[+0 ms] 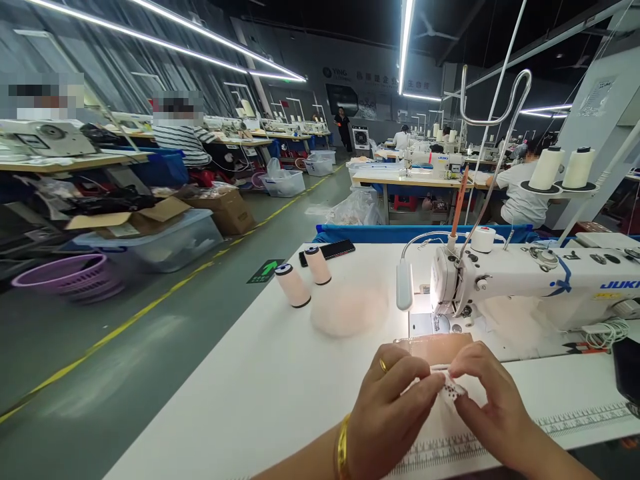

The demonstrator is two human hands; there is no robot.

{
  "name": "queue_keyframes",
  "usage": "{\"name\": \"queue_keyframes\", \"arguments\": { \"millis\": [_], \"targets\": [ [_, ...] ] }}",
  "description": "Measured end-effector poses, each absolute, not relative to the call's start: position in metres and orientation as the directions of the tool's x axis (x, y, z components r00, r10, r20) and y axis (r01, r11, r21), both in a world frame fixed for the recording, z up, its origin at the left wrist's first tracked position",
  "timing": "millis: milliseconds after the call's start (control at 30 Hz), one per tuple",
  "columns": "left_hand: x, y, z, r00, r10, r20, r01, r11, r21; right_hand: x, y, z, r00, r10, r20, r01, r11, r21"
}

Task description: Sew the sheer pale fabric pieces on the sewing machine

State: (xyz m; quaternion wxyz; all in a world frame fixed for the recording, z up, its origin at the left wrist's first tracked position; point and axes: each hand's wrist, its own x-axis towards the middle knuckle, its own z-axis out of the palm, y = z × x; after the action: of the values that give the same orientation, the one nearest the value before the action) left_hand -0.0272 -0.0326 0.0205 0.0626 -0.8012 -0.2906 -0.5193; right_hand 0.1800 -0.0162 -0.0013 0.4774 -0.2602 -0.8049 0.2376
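Note:
Both hands meet over the white table just in front of the sewing machine (520,280). My left hand (393,407), with a gold ring and bracelet, pinches a small white piece of fabric with dark spots (453,389). My right hand (495,400) grips the same fabric from the other side, thumb below it. Behind the fingers lies a flat pinkish-beige piece (435,348), near the needle area. A pale sheer fabric pile (350,308) rests left of the machine.
Two thread cones (293,285) (318,265) and a dark phone (337,251) lie at the table's far left. A lamp (405,285) hangs beside the machine head. A printed ruler (585,419) runs along the front edge. Cables and red-black tools are at right.

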Motion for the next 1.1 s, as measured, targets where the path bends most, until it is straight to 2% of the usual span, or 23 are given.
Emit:
{"name": "queue_keyframes", "arguments": {
  "millis": [100,167,200,267,333,400,467,533,633,700,733,900,1000,1100],
  "targets": [
    [-0.027,-0.036,0.021,0.278,0.459,0.844,0.502,-0.818,0.280,0.184,-0.021,-0.001,-0.388,0.688,0.613,0.145,0.702,-0.697],
    [-0.026,-0.038,0.022,0.270,0.584,0.766,0.445,-0.781,0.439,0.189,-0.026,0.004,-0.384,0.753,0.535,0.108,0.612,-0.784],
    [-0.025,-0.039,0.023,0.273,0.675,0.685,0.396,-0.728,0.559,0.191,-0.028,0.008,-0.388,0.791,0.473,0.107,0.549,-0.829],
    [-0.023,-0.037,0.023,0.313,0.849,0.425,0.277,-0.510,0.815,0.194,-0.026,0.016,-0.393,0.862,0.321,0.156,0.407,-0.900],
    [-0.021,-0.030,0.020,0.373,0.920,0.120,0.198,-0.206,0.958,0.195,-0.017,0.021,-0.394,0.900,0.187,0.238,0.297,-0.925],
    [-0.020,-0.017,0.013,0.384,0.921,-0.060,0.221,-0.029,0.975,0.192,0.000,0.020,-0.403,0.909,0.106,0.346,0.259,-0.902],
    [-0.018,-0.003,0.004,0.339,0.936,-0.099,0.332,-0.021,0.943,0.188,0.019,0.012,-0.408,0.910,0.069,0.482,0.279,-0.831],
    [-0.017,0.009,-0.005,0.297,0.953,-0.057,0.472,-0.095,0.876,0.182,0.036,0.001,-0.397,0.916,0.057,0.591,0.304,-0.747],
    [-0.016,0.020,-0.014,0.276,0.958,0.070,0.672,-0.245,0.699,0.176,0.051,-0.014,-0.371,0.927,0.056,0.673,0.310,-0.671],
    [-0.017,0.025,-0.018,0.279,0.954,0.107,0.761,-0.288,0.581,0.173,0.057,-0.019,-0.359,0.931,0.063,0.710,0.317,-0.629],
    [-0.018,0.028,-0.019,0.277,0.956,0.098,0.776,-0.283,0.563,0.172,0.059,-0.019,-0.357,0.932,0.069,0.724,0.323,-0.610],
    [-0.025,0.038,-0.018,0.268,0.962,0.046,0.749,-0.238,0.619,0.174,0.060,-0.017,-0.382,0.919,0.100,0.745,0.370,-0.555],
    [-0.028,0.040,-0.013,0.303,0.953,-0.003,0.629,-0.198,0.752,0.178,0.053,-0.015,-0.422,0.897,0.132,0.724,0.421,-0.547],
    [-0.030,0.038,-0.006,0.371,0.926,-0.066,0.498,-0.138,0.856,0.180,0.044,-0.012,-0.504,0.845,0.177,0.605,0.492,-0.627]
  ]
}}
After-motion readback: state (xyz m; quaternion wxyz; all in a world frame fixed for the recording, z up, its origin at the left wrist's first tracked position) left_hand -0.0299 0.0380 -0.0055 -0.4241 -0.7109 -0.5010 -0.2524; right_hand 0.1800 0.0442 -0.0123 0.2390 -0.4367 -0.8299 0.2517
